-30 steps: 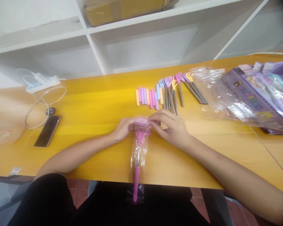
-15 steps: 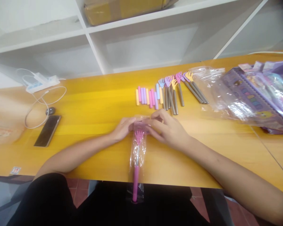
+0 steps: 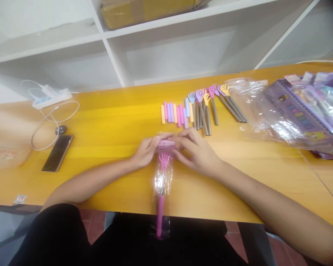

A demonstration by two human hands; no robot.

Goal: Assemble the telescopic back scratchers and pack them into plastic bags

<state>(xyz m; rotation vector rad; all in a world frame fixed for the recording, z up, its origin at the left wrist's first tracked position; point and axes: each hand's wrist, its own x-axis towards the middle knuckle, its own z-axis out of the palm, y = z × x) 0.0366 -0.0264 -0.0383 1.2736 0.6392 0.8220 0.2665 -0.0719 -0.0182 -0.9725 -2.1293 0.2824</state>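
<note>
A pink back scratcher (image 3: 160,214) lies inside a clear plastic sleeve (image 3: 168,181), its claw head toward the shelves and its handle past the table's front edge. My left hand (image 3: 145,150) pinches the left side of the sleeve's top end, where a pink header strip (image 3: 166,143) shows. At the right side of that end, my right hand (image 3: 197,149) has its fingers bent and closed on the plastic. Beyond my hands lie several coloured handle grips (image 3: 174,113) in a row, beside several back scratchers with bare metal rods (image 3: 208,120) and coloured claw heads.
Clear plastic bags (image 3: 255,111) and purple printed packages (image 3: 299,107) lie at the right. On the left are a phone (image 3: 57,153), a small dark round object (image 3: 61,130), a white cable and a power strip (image 3: 52,97). White shelving (image 3: 172,55) holding a cardboard box (image 3: 150,13) stands behind.
The pink header strip at the sleeve's top shows more plainly now, and my left thumb has come up beside it. The whole view has shifted slightly; the other things lie as before.
</note>
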